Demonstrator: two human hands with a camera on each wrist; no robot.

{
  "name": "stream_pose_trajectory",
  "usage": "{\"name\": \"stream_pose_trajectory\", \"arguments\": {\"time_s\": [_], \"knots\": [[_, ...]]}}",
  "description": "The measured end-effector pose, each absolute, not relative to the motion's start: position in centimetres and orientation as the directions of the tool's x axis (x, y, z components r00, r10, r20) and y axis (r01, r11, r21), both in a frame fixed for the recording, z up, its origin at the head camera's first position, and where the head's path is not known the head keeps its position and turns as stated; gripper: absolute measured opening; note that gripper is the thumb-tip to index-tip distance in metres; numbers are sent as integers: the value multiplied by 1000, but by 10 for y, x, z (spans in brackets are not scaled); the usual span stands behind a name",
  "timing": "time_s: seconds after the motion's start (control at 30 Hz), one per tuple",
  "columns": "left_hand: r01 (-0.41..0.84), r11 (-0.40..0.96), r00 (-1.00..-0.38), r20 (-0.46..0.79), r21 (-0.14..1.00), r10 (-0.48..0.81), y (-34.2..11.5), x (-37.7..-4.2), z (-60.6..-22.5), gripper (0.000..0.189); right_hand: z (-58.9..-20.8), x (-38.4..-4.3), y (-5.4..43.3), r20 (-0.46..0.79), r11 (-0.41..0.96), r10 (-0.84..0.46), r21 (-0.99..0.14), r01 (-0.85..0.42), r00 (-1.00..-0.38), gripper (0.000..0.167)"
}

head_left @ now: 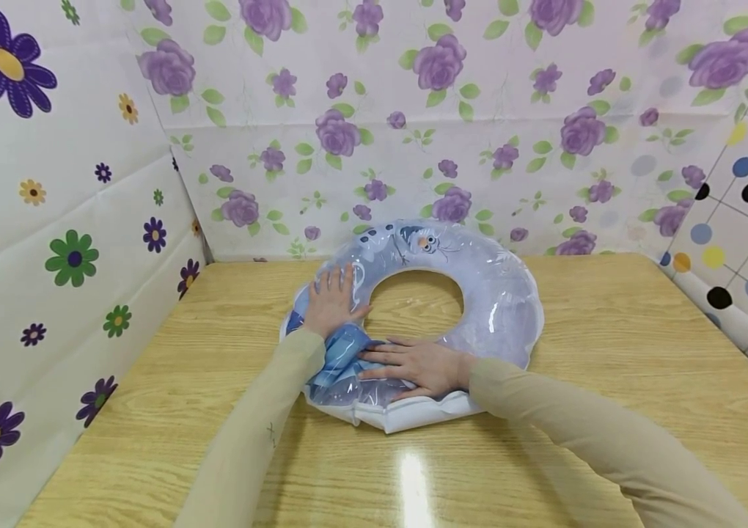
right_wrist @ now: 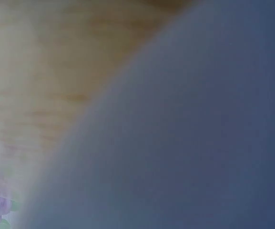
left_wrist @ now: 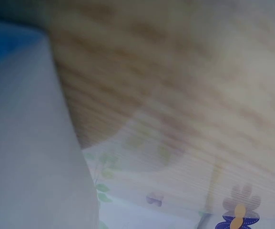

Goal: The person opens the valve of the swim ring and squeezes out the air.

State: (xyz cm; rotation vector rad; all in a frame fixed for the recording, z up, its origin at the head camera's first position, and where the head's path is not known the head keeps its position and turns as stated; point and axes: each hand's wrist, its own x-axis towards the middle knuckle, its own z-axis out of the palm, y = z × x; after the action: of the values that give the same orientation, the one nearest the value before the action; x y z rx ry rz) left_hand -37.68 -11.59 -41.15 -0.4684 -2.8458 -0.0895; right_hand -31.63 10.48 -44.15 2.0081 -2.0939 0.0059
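Observation:
A partly inflated swim ring [head_left: 499, 293] lies on the wooden table in the head view, pale lilac with a cartoon snowman printed at the back. Its front left part is creased and sags, with blue print showing there. My left hand [head_left: 333, 302] rests with spread fingers on the ring's left side. Across the front part, my right hand [head_left: 423, 367] presses flat, its straight fingers pointing left. Both wrist views are blurred: a pale surface fills the left side of the left one, and a bluish-grey surface most of the right one.
The wooden table [head_left: 618, 367] extends around the ring on all sides. Behind it hangs a sheet with purple roses [head_left: 440, 62]. A flower-print sheet [head_left: 70, 191] stands at the left, and a dotted sheet [head_left: 737, 242] at the right.

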Motion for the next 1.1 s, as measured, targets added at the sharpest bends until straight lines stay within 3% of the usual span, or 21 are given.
{"name": "stream_pose_trajectory", "arguments": {"time_s": [0.43, 1.1], "knots": [[319, 948, -902, 300, -22, 310, -114, -379, -414, 94, -442, -318, 104, 182, 63, -983, 158, -985, -34, 59], [295, 955, -921, 264, -3, 285, -109, -374, -414, 93, -443, -320, 103, 175, 73, -984, 172, -982, -42, 58]]}}
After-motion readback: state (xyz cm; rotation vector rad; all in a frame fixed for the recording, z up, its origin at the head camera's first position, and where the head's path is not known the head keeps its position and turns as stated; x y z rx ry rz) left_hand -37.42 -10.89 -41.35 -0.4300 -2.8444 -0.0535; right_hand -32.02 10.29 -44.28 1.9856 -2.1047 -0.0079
